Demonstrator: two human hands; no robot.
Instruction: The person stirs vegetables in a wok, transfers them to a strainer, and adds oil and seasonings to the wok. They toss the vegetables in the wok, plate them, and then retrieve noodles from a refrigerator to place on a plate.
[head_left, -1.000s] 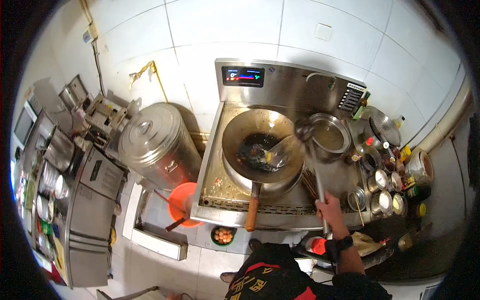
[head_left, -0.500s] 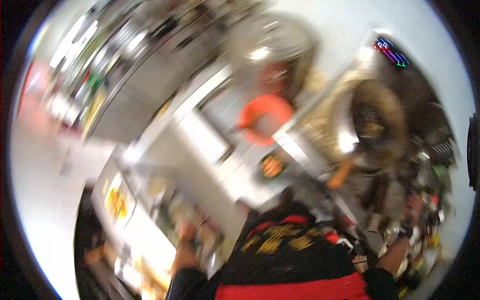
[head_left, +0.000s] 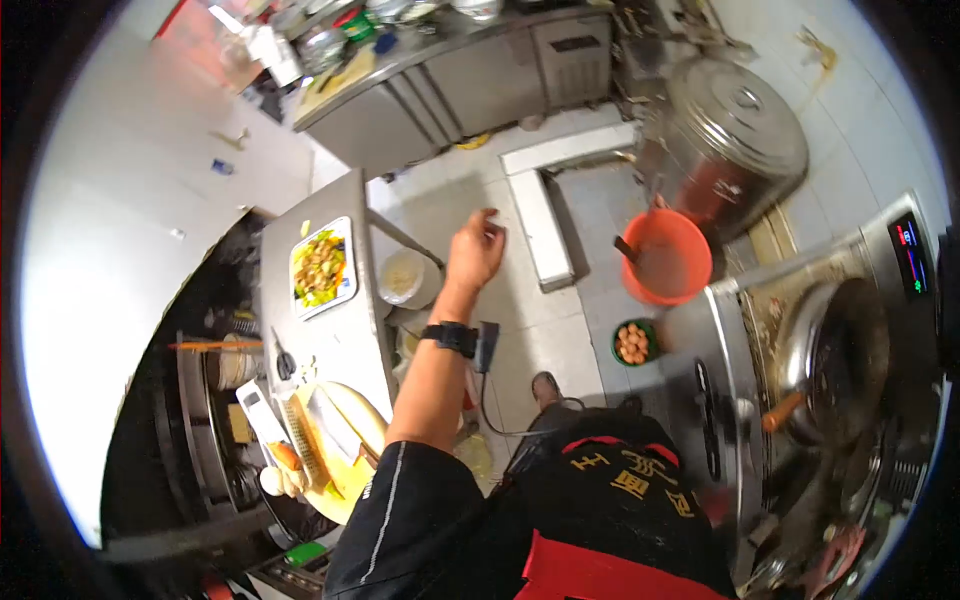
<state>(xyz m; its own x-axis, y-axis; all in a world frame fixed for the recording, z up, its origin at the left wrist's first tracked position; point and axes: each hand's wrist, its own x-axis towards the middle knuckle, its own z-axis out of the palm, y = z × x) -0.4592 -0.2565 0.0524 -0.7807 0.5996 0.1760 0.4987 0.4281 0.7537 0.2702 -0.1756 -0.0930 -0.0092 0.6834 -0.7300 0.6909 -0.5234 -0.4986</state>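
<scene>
My left hand (head_left: 476,252) is raised over the tiled floor with its fingers loosely bent and apart, and nothing shows in it. A dark band with a small box is strapped round that wrist. Left of the hand, a metal worktable (head_left: 318,352) bears a white tray of chopped vegetables (head_left: 322,266), black scissors (head_left: 284,360) and a yellow cutting board (head_left: 340,478). Beside the table edge is a bowl of pale food (head_left: 402,277). My right hand is not visible.
At the right, a wok (head_left: 850,355) with a wooden handle sits on the stove. An orange bucket (head_left: 680,268), a green basket of eggs (head_left: 632,343) and a large lidded steel pot (head_left: 742,115) stand on the floor. Steel cabinets (head_left: 485,80) line the back.
The view has turned and become sharper. My left hand has moved up from the worktable's side to above the floor. The right arm, seen earlier at the lower right, no longer shows.
</scene>
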